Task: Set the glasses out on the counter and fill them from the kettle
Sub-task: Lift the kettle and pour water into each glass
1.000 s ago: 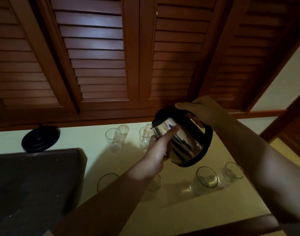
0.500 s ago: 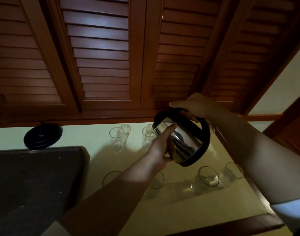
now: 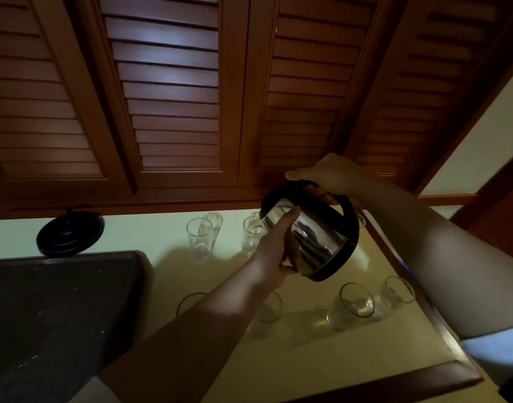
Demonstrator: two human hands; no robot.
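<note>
Pouring is under way: the right hand (image 3: 325, 177) grips the kettle (image 3: 310, 237) by its handle, the left hand (image 3: 275, 251) braces its steel side, spout tilted over the far glass (image 3: 251, 235) on the counter (image 3: 307, 359); next, keep tipping steadily.

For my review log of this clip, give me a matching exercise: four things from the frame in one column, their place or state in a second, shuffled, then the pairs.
Things:
1. kettle
2. round black lid
3. right hand
4. dark tray

Places or states:
A. lying flat at the back left of the counter
B. gripping the black handle from above
C. held tilted in the air, spout toward the back glasses
D. filling the near left, in front of the lid

Pairs: 1-C, 2-A, 3-B, 4-D
</note>
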